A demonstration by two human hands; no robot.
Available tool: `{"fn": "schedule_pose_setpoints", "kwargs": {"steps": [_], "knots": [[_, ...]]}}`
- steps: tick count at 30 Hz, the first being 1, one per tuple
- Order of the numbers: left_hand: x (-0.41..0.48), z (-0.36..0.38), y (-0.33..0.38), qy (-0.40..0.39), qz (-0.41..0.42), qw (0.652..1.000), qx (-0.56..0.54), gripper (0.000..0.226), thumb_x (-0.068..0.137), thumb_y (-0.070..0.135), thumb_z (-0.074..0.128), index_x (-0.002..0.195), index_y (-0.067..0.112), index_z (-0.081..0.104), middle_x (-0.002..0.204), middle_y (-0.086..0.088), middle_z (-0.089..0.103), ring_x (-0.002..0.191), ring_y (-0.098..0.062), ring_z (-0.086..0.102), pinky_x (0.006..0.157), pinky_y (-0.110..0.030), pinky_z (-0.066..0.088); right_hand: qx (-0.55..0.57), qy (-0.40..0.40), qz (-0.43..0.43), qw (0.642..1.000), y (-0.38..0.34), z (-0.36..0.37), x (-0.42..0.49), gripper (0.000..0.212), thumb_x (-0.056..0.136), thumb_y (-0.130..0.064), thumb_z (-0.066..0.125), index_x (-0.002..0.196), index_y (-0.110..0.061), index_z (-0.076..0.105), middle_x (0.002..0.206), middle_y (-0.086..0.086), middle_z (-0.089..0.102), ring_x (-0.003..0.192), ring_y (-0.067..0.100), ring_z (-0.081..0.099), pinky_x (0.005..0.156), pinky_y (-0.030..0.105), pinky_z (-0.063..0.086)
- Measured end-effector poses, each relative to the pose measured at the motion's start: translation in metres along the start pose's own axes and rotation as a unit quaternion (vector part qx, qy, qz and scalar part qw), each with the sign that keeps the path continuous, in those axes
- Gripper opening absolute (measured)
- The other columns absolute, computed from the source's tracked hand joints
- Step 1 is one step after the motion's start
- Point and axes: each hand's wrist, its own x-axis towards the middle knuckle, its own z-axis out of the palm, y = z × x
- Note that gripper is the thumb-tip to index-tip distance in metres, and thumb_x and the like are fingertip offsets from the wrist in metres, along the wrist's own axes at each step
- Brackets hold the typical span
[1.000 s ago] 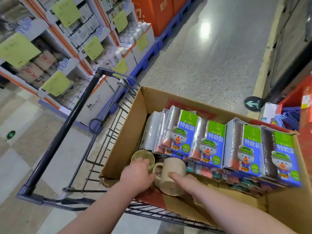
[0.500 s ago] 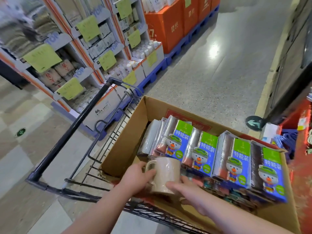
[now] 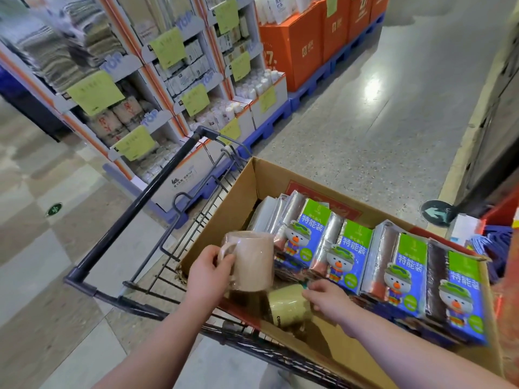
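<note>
The left hand (image 3: 209, 273) curls round the handle of the beige mug (image 3: 252, 262), holding it upright over the near-left corner of the box (image 3: 224, 209). The right hand (image 3: 330, 300) touches the green mug (image 3: 289, 304), which lies tipped over inside the box; I can't tell whether it grips.

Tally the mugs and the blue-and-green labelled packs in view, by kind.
mugs: 2 (beige mug in the left hand; yellow-green mug by the right hand)
blue-and-green labelled packs: 4
total: 6
</note>
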Motion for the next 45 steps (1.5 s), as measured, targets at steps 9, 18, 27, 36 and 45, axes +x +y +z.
{"fn": "schedule_pose_setpoints", "kwargs": {"steps": [9,18,27,36,45], "knots": [[0.011,0.005,0.001,-0.021,0.012,0.999,0.035,0.009,0.094,0.025,0.055,0.090,0.017,0.057,0.082,-0.004,0.063,0.069,-0.015,0.059,0.049,-0.016,0.042,-0.153,-0.017,0.095,0.983,0.036,0.017,0.019,0.026,0.081,-0.031,0.067,0.066,-0.021,0.047,0.070,-0.002,0.054,0.059,0.008,0.045,0.049,0.012,0.041],[0.034,0.010,-0.005,-0.017,0.013,0.999,0.044,0.007,0.092,0.024,0.058,0.086,0.021,0.058,0.080,-0.002,0.065,0.073,-0.020,0.063,0.062,-0.033,0.051,-0.053,-0.038,0.107,0.992,0.055,0.032,0.048,0.025,0.086,-0.012,0.067,0.075,-0.021,0.047,0.086,-0.002,0.054,0.081,0.012,0.049,0.062,0.018,0.038],[0.048,0.013,-0.017,-0.001,-0.014,0.998,0.064,0.006,0.092,0.024,0.059,0.086,0.021,0.059,0.080,-0.001,0.064,0.075,-0.016,0.060,0.061,-0.028,0.044,0.059,-0.044,0.204,0.976,0.075,0.048,0.074,0.034,0.077,-0.002,0.073,0.109,0.002,0.061,0.080,0.010,0.065,0.066,0.018,0.056,0.057,0.023,0.043],[0.045,0.011,-0.016,-0.009,-0.021,0.998,0.059,0.006,0.092,0.022,0.058,0.087,0.020,0.059,0.082,0.000,0.064,0.076,-0.014,0.058,0.059,-0.026,0.040,0.104,-0.053,0.161,0.980,0.060,0.065,0.070,0.019,0.078,-0.020,0.074,0.090,-0.010,0.063,0.083,0.007,0.064,0.069,0.016,0.056,0.059,0.022,0.043],[0.048,-0.001,-0.014,-0.025,0.005,0.999,0.035,0.005,0.090,0.023,0.060,0.086,0.022,0.061,0.082,-0.001,0.066,0.079,-0.019,0.062,0.068,-0.035,0.050,0.201,0.031,0.171,0.964,0.039,0.066,0.047,0.013,0.080,-0.014,0.062,0.086,-0.003,0.062,0.056,0.008,0.058,0.046,0.017,0.050,0.044,0.019,0.036]]}}
